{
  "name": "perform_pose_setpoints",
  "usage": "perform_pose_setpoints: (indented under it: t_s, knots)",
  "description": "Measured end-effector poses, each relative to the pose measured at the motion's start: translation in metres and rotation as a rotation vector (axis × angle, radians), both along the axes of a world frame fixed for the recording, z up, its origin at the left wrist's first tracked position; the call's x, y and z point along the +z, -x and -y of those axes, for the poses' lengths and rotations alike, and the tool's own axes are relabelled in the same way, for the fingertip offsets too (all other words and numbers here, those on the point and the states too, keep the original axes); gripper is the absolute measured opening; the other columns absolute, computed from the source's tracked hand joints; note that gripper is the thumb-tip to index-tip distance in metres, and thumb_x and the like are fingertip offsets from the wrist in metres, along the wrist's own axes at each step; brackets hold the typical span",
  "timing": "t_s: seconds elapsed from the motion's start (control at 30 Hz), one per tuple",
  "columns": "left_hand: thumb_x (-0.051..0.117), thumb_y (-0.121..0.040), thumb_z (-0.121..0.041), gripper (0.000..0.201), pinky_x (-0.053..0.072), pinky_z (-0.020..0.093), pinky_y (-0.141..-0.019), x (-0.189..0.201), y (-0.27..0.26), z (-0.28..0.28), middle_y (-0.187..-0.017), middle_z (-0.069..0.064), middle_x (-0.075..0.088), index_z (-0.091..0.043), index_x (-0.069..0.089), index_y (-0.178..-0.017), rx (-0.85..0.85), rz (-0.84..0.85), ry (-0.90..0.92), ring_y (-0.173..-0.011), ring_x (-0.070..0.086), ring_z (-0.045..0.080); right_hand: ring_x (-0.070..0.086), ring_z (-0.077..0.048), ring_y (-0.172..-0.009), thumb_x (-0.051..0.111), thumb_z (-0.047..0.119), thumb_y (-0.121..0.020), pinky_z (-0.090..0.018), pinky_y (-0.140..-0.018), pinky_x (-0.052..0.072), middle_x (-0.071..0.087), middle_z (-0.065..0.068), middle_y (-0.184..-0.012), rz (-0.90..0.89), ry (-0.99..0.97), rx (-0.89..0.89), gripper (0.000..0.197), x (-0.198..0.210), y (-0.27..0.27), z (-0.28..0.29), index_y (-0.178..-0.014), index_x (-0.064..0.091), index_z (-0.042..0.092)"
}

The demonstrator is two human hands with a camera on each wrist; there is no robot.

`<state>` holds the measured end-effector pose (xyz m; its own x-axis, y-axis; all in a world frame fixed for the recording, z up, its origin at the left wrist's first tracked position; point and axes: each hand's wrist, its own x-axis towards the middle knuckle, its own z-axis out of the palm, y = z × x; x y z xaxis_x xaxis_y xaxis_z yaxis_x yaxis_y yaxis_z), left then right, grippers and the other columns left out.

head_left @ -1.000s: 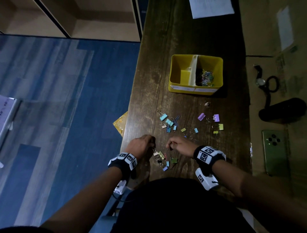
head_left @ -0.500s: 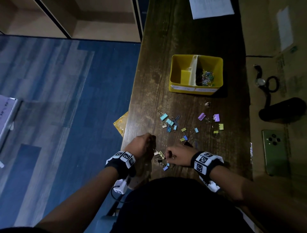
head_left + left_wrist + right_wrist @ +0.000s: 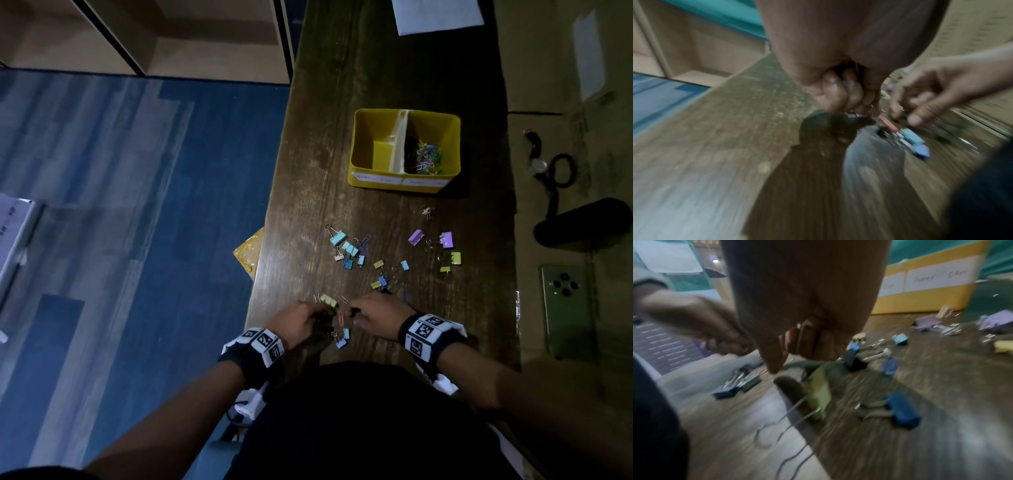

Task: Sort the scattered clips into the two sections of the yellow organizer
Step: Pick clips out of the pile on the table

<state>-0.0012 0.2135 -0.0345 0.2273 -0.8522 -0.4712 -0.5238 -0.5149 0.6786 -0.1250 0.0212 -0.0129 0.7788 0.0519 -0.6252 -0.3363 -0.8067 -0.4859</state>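
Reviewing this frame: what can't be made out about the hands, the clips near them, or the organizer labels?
- Left hand contents: curled fingers hide them in the left wrist view; blurred.
- Right hand contents: fingers folded under, only a glint shows.
- Yellow organizer label writing: motion-blurred in the right wrist view, too small in the head view.

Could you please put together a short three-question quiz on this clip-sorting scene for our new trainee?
1. True or false: the left section of the yellow organizer already holds a heap of clips.
2. Which lies nearest the organizer? A. the two purple binder clips B. the small pink clip C. the pink paper clip between the hands
3. Fill in: the left hand and right hand both work at the table's ____ edge.

Key
1. False: the coloured paper clips lie in the right section; the left shows only bare floor.
2. B
3. near
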Motion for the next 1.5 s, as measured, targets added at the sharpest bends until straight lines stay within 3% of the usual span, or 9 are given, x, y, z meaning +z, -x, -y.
perform_pose_setpoints:
  t_s: [0.23,0.37,0.43,0.63,0.77,0.87,1.07,1.3,1.5]
  knots:
    - [0.044,-0.087,-0.01,0.025,0.048,0.027,-0.084,0.007,-0.018,0.004,-0.09,0.003,0.072,-0.013,0.068,-0.09,0.189,-0.063,-0.028,-0.085,0.065,0.016,0.062,-0.023,-0.102,0.048,0.031,-0.097,-0.04,-0.083,0.051,0.062,-0.002,-0.117,0.067,-0.002,0.114,0.027,-0.009,-0.004,-0.019,-0.122,0.056,0.024]
    - [0.041,-0.079,-0.015,0.033,0.041,0.029,-0.063,0.009,-0.013,0.004,-0.051,-0.002,0.054,-0.02,0.052,-0.048,0.277,-0.252,-0.082,-0.049,0.048,0.009,0.063,-0.023,-0.088,0.05,0.025,-0.096,-0.034,-0.069,0.048,0.059,-0.002,-0.102,0.152,0.061,0.183,0.018,-0.013,-0.003,-0.021,-0.108,0.06,0.017]
    - [0.043,-0.086,-0.015,0.044,0.041,0.03,-0.061,0.006,-0.012,0.002,-0.044,-0.006,0.047,-0.021,0.046,-0.043,0.319,-0.293,-0.101,-0.043,0.043,0.01,0.063,-0.022,-0.083,0.054,0.023,-0.094,-0.033,-0.065,0.046,0.059,-0.002,-0.096,0.19,0.075,0.169,0.014,-0.014,0.001,-0.016,-0.102,0.062,0.015]
    - [0.049,-0.098,-0.031,0.048,0.038,0.026,-0.057,0.002,-0.014,0.016,-0.052,0.004,0.046,-0.017,0.049,-0.052,0.157,-0.129,-0.141,-0.048,0.043,0.016,0.06,-0.025,-0.088,0.052,0.02,-0.095,-0.04,-0.072,0.05,0.058,-0.007,-0.102,0.203,0.142,0.222,0.014,-0.014,0.011,-0.009,-0.104,0.053,0.009]
    - [0.045,-0.099,-0.032,0.03,0.039,0.024,-0.067,0.014,-0.011,0.037,-0.083,0.01,0.065,-0.007,0.061,-0.096,0.053,-0.004,-0.028,-0.07,0.056,0.017,0.054,-0.021,-0.09,0.046,0.011,-0.096,-0.034,-0.075,0.044,0.054,-0.007,-0.102,0.232,0.118,0.198,0.01,-0.015,0.016,-0.008,-0.104,0.051,0.009]
    - [0.04,-0.1,-0.033,0.026,0.042,0.03,-0.063,0.02,-0.005,0.05,-0.084,0.012,0.065,-0.013,0.049,-0.114,-0.164,0.235,-0.001,-0.069,0.056,0.023,0.048,-0.01,-0.084,0.044,0.009,-0.095,-0.026,-0.073,0.04,0.047,0.002,-0.102,0.266,0.113,-0.026,0.011,-0.011,0.02,0.003,-0.098,0.047,0.018]
    - [0.04,-0.1,-0.03,0.035,0.047,0.032,-0.061,0.024,0.003,0.054,-0.075,0.002,0.055,-0.011,0.039,-0.13,-0.432,0.53,-0.052,-0.062,0.048,0.022,0.055,-0.012,-0.074,0.042,0.009,-0.094,-0.042,-0.068,0.051,0.049,0.007,-0.09,0.264,0.087,-0.506,0.02,0.0,0.03,0.051,-0.091,0.039,0.029]
    - [0.031,-0.102,-0.027,0.031,0.045,0.033,-0.058,0.022,0.012,0.064,-0.079,0.009,0.065,-0.002,0.045,-0.114,-0.529,0.634,-0.095,-0.066,0.061,0.027,0.058,-0.021,-0.076,0.045,0.031,-0.095,-0.041,-0.077,0.046,0.06,0.003,-0.082,0.203,-0.031,-0.928,0.012,0.017,0.038,0.106,-0.084,0.043,0.034]
    - [0.03,-0.1,-0.031,0.029,0.04,0.035,-0.06,0.032,0.004,0.093,-0.086,0.015,0.067,-0.009,0.041,-0.115,-0.427,0.454,-0.145,-0.071,0.061,0.032,0.054,-0.014,-0.072,0.047,0.018,-0.098,-0.031,-0.065,0.045,0.06,0.001,-0.084,0.114,-0.326,-0.964,0.018,0.032,0.028,0.129,-0.096,0.06,0.03]
